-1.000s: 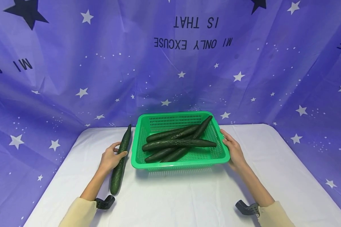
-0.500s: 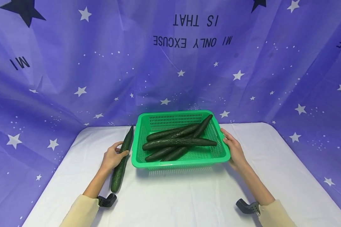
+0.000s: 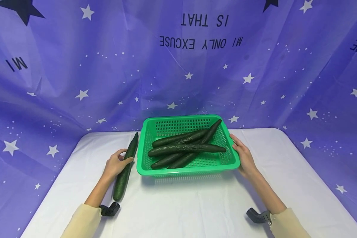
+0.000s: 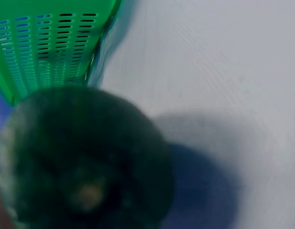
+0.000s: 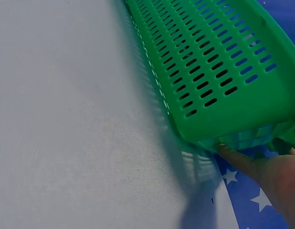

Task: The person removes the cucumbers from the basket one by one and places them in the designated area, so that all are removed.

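Green rectangular perforated basket of smooth, glossy plastic, long dark-green cucumbers with finely rough skin, white matt tablecloth, purple star-printed cloth backdrop, creased with slight sheen

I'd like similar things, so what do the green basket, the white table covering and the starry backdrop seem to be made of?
The green basket looks like molded plastic, smooth, slightly glossy and evenly slotted. The white table covering is probably matte woven cloth, given its fine ribbed texture. The starry backdrop might be thin fabric or plastic sheet, softly shiny and visibly creased.
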Demonstrator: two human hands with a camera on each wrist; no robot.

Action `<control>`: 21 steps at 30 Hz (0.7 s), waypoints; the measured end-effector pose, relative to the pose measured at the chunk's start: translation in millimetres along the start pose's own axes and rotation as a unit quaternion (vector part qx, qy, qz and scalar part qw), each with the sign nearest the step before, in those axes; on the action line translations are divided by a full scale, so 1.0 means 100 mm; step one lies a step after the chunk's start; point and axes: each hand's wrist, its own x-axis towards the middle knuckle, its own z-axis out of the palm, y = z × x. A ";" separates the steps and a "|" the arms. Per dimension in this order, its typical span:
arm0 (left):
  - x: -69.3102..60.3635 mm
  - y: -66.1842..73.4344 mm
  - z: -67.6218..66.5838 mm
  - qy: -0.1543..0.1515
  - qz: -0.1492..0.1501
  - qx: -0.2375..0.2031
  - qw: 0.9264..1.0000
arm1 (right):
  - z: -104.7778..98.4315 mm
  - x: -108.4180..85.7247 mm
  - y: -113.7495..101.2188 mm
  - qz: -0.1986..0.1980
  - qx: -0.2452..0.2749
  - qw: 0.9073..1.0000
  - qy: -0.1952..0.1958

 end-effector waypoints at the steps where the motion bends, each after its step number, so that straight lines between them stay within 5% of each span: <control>1: 0.00 0.00 -0.01 -0.001 -0.001 -0.004 1.000 | 0.00 0.00 0.00 0.000 -0.002 1.000 -0.001; 11: -0.05 0.04 -0.10 -0.004 0.000 -0.007 1.000 | -0.03 0.00 0.02 0.003 -0.018 1.000 -0.006; 21: -0.16 0.50 -0.29 0.023 0.053 -0.044 0.997 | -0.03 0.00 0.02 -0.003 -0.019 1.000 -0.009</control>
